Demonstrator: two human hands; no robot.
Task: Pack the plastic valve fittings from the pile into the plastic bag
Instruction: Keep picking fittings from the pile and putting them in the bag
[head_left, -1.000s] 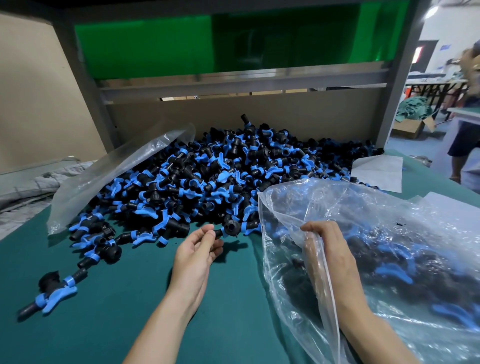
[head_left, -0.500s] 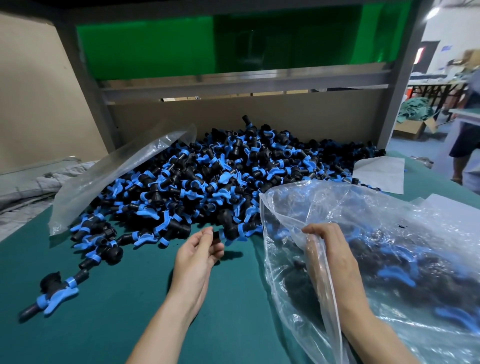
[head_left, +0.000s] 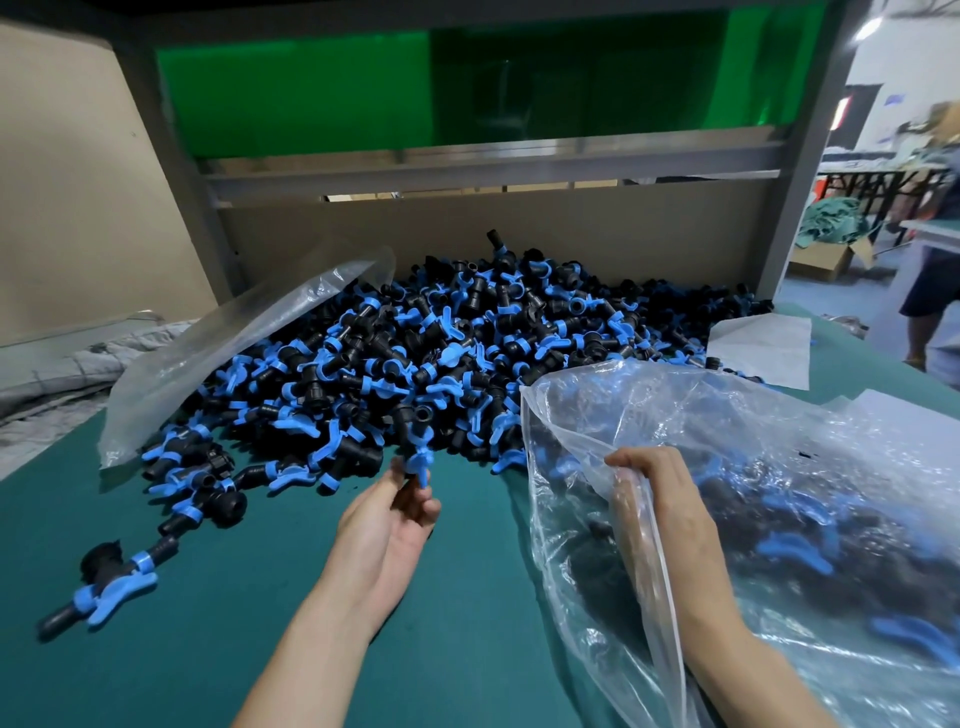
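A big pile of black valve fittings with blue handles (head_left: 457, 364) covers the back of the green table (head_left: 218, 639). My left hand (head_left: 387, 525) is at the pile's near edge and pinches one black-and-blue fitting (head_left: 414, 457) in its fingertips, lifted just off the table. A clear plastic bag (head_left: 779, 493) lies on the right, partly filled with fittings. My right hand (head_left: 660, 509) grips the bag's rim and holds its mouth open toward the pile.
A second clear bag (head_left: 234, 343) lies draped over the pile's left side. Loose fittings (head_left: 104, 587) trail toward the near left. White paper (head_left: 763, 348) lies at the back right. A cardboard wall and metal frame (head_left: 467, 171) close off the back. A person stands at the far right.
My left hand has closed on a fitting at the pile's edge and lifted it slightly. The right hand has kept its hold on the bag's rim.
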